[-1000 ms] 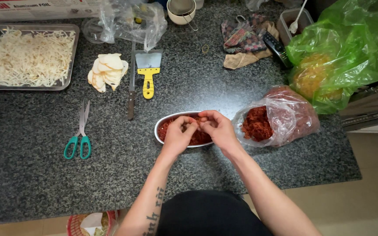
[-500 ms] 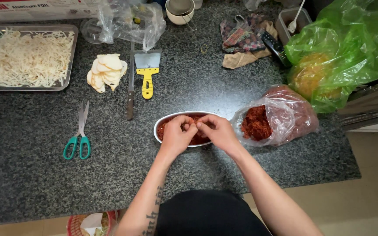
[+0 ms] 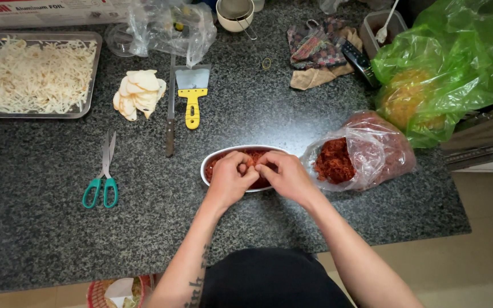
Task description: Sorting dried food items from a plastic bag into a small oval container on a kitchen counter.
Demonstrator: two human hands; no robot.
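Left hand (image 3: 230,178): curled, pinching red shreds (image 3: 253,162) over the dish (image 3: 207,165).
Right hand (image 3: 285,175): curled, pinching the same shreds.
Bag (image 3: 360,149): just right of the right hand.

Dark speckled granite countertop (image 3: 58,239) under even light, pale beige floor (image 3: 475,268) at right — wooden cabinet edge (image 3: 480,142) beside it

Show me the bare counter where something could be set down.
Free: the front strip below the scissors, left of the left hand; also between knife and oval dish. Crowded: the back edge by the tray, and right of the right hand by the bag.
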